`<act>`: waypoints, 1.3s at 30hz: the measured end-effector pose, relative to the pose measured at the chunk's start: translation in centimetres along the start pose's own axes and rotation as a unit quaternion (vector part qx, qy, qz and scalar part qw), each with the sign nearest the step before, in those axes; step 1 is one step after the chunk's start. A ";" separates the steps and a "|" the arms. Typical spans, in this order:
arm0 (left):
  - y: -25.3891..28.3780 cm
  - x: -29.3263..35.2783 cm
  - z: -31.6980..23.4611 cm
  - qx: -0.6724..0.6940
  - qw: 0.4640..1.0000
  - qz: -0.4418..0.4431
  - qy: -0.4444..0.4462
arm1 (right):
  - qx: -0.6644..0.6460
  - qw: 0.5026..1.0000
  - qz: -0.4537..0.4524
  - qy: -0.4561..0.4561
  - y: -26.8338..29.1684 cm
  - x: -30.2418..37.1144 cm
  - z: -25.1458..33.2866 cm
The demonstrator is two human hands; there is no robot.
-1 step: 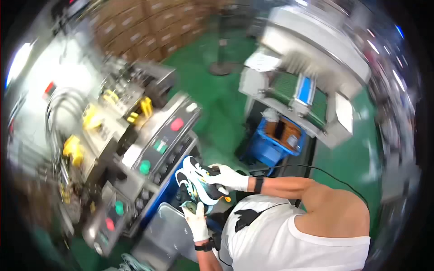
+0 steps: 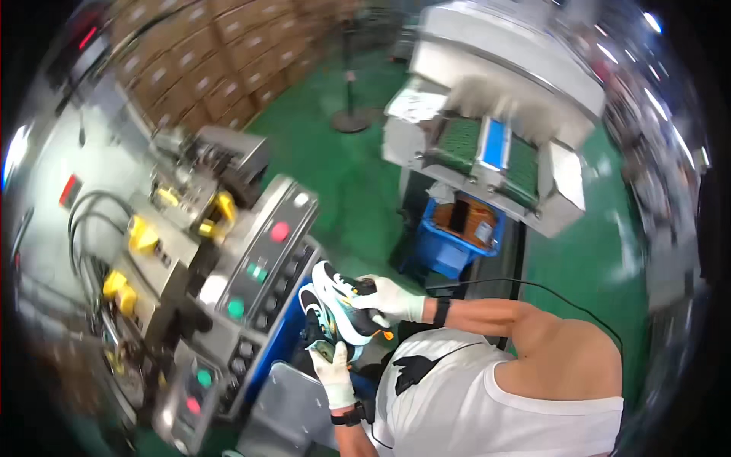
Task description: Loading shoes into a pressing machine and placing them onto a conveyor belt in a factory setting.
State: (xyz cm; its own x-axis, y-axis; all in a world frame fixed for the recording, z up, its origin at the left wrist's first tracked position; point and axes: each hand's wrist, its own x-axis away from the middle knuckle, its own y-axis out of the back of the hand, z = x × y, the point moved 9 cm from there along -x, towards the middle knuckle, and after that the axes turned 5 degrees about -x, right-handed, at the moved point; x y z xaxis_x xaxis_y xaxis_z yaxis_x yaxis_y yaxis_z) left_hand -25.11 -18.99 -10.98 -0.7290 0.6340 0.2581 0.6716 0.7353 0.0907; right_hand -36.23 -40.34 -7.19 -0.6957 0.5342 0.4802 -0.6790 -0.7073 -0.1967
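Observation:
Two sneakers with black, white and pale turquoise parts are held close together, side by side, beside the machine's front. My right hand [image 2: 390, 298], in a white glove, is closed on the upper sneaker [image 2: 342, 305] near its collar. An orange tab [image 2: 388, 335] sticks out at that sneaker's heel. My left hand [image 2: 333, 373], also gloved in white, grips the heel end of the lower sneaker [image 2: 318, 314], which is partly hidden behind the upper one. Some of my fingers are hidden by the shoes.
At left stands a machine with a control panel [image 2: 263, 251] of red and green buttons and yellow clamps [image 2: 145, 234]. A clear plastic bin [image 2: 285, 404] sits below my hands. A conveyor machine [image 2: 518, 76] and a blue crate [image 2: 445, 255] stand beyond; cartons [image 2: 205, 68] are stacked behind.
The surroundings have shifted a little to the left in the picture and look sharper. Both hands keep their hold on the sneakers in nearly the same place.

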 end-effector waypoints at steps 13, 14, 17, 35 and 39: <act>-51.9 -16.8 -26.7 -0.162 0.893 0.314 -0.278 | 0.147 0.740 -0.629 0.190 51.5 17.9 17.9; -56.2 -19.0 -26.3 -0.126 0.884 0.309 -0.329 | 0.167 0.727 -0.645 0.168 53.6 16.9 19.1; -66.6 -25.4 -22.9 -0.210 0.841 0.266 -0.422 | 0.152 0.694 -0.700 0.072 62.1 9.0 16.1; -15.6 -18.6 13.8 -0.419 0.899 0.131 0.011 | 0.187 0.976 0.063 0.088 26.3 -17.9 2.9; 13.7 0.8 22.5 -0.401 0.854 -0.310 0.113 | 0.449 0.860 0.205 0.131 26.6 -24.1 -18.7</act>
State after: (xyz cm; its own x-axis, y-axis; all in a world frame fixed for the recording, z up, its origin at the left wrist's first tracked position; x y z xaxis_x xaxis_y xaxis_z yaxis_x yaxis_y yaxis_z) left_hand -19.50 -3.00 -31.16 -0.9944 0.0532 0.0913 0.1055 0.4551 0.8842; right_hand -41.93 -63.36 -39.99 -0.9422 0.1578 0.2955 0.0083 -0.8708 0.4915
